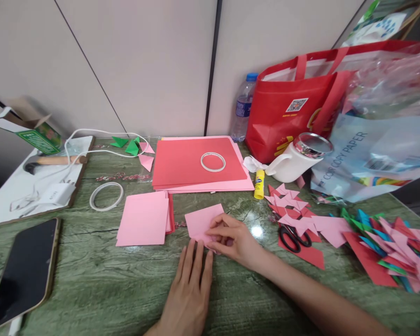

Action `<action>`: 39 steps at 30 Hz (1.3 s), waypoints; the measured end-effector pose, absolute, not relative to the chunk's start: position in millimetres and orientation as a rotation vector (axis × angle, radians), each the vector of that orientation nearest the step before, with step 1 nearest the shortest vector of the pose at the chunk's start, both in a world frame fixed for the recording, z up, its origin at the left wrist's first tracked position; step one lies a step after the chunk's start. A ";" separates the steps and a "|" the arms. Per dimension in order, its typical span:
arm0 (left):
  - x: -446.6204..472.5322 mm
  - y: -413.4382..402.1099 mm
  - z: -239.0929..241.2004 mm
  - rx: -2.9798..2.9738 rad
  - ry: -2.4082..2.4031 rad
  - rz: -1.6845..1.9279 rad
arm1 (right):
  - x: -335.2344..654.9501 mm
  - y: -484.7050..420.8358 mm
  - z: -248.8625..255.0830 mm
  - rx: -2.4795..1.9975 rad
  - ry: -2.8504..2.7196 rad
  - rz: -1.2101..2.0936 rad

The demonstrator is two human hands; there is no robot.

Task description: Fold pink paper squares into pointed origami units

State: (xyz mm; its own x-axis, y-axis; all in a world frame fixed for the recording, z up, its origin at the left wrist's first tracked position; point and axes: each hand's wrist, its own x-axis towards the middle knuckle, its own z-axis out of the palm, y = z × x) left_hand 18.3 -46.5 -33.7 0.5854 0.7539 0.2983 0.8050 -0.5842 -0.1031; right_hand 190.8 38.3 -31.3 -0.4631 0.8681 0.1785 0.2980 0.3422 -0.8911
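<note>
A pink sheet of paper lies on the green tabletop in front of me, its lower right part hidden by my fingers. My left hand lies flat with fingers stretched out, the fingertips touching the paper's near edge. With thumb and fingers closed in a pinch, my right hand holds the paper's lower right part. To the left is a stack of pink paper squares, with red ones showing at its right edge. Scissors with black handles lie at the right, their blades hidden under folded paper pieces.
Red sheets with a tape roll on top lie behind the paper. Another tape roll, a phone and a hammer are left. Rightward stand a glue stick, white mug, red bag and paper pile.
</note>
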 end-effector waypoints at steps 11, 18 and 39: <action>18.2 -41.7 -39.9 -2.671 -1.274 -0.323 | 190.5 40.2 -30.8 -1.067 -1.905 1.142; 15.3 -35.5 -35.5 -2.686 -1.207 -0.298 | 191.0 41.3 -30.2 -1.070 -1.920 1.132; 17.1 -40.9 -36.8 -2.685 -1.264 -0.362 | 190.8 40.9 -31.9 -1.122 -1.843 1.217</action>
